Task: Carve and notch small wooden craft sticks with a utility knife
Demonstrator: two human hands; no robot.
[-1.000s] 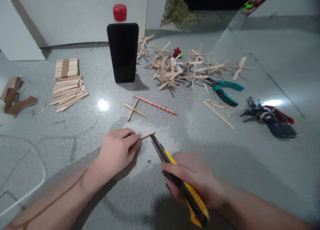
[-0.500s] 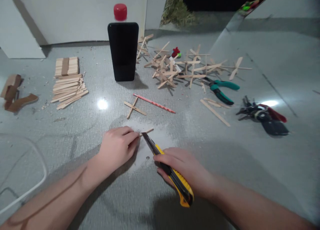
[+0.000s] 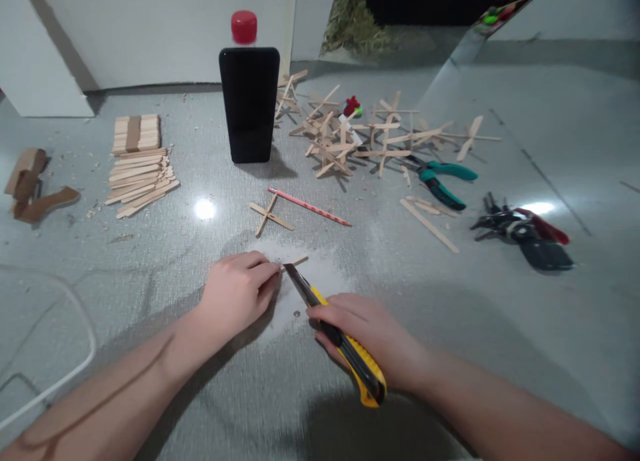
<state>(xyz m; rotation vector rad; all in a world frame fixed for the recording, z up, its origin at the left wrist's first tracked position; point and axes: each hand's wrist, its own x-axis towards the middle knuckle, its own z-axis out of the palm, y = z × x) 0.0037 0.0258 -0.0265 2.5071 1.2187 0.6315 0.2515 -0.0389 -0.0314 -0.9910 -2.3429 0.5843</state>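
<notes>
My left hand [image 3: 240, 285] is closed on a wooden stick [image 3: 299, 261], pressing it to the grey surface over a whitish patch; the stick's free end points right. In my right hand [image 3: 367, 327] is a yellow and black utility knife [image 3: 353, 357], its blade extended with the tip at the stick beside my left fingertips. Two crossed sticks [image 3: 270, 215] lie just beyond my left hand, near a red patterned pencil [image 3: 310, 206].
Behind stand a black phone [image 3: 250, 107] and a red-capped bottle [image 3: 244, 27]. Stick stacks [image 3: 137, 174] lie left, joined stick pieces [image 3: 335, 141] at the back. Green-handled pliers [image 3: 443, 181] and a dark tool [image 3: 530, 231] lie right; a white cable [image 3: 85, 314] curves at left.
The view has shifted very slightly. Both hands keep their grips, and the blade tip remains at the stick.
</notes>
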